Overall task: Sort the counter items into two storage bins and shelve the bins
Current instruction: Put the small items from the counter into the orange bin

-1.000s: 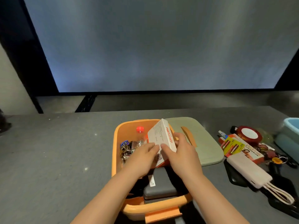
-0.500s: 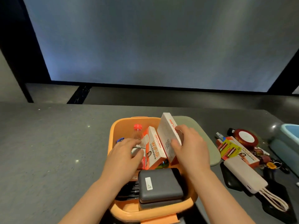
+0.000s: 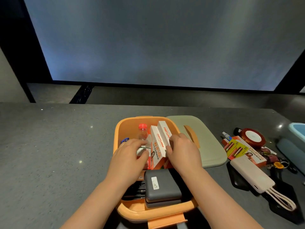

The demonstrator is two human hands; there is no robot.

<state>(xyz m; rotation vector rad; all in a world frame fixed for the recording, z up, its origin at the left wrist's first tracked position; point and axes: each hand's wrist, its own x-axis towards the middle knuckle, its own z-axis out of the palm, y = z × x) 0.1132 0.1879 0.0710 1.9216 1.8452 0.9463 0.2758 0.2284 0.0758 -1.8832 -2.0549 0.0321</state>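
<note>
Partly hidden, both hands work inside the orange plastic bin (image 3: 118, 129): right hand (image 3: 182, 151) grips the newly upright white-and-orange box (image 3: 165, 133); left hand (image 3: 128, 156) grips a half-covered clear bottle (image 3: 143, 134), lower than before.

two bare forearms, left grip (image 3: 130, 157) and right grip (image 3: 183, 150), no sleeves, rings or watch

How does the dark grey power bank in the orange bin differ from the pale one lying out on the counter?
The dark grey power bank is charcoal, blocky and wide; the pale power bank is cream, long and slim. The grey one lies stacked inside the orange bin; the pale one lies loose on the counter, unsorted. The pale one has looped cables at its near end; the grey one bears a small white sticker. Both lie flat, and neither hand touches them.
</note>
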